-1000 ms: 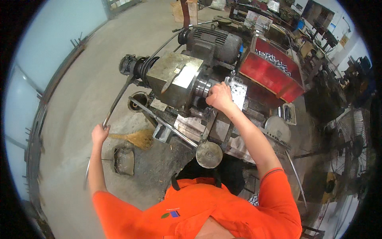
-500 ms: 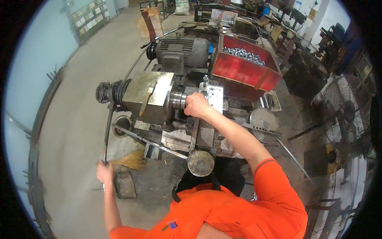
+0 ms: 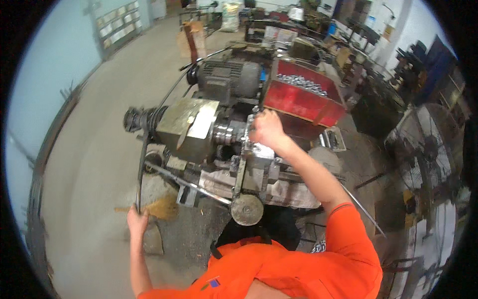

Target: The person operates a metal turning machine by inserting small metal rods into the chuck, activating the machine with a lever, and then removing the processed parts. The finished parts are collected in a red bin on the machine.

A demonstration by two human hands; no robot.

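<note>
The long dark metal lever (image 3: pixel 141 169) rises from the left hand (image 3: pixel 137 219) up to the left end of a grimy grey machine (image 3: pixel 199 132); the fingers wrap its lower end. The right hand (image 3: pixel 266 129) rests closed on a metal part at the machine's middle, beside a red bin (image 3: pixel 303 102) of silvery pieces.

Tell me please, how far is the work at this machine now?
Done: the red bin already holds many shiny metal pieces. In hand: the left hand grips the long dark lever, and the right hand rests on the machine near its spindle. What is left cannot be judged; no pile of unworked parts is visible.
</note>
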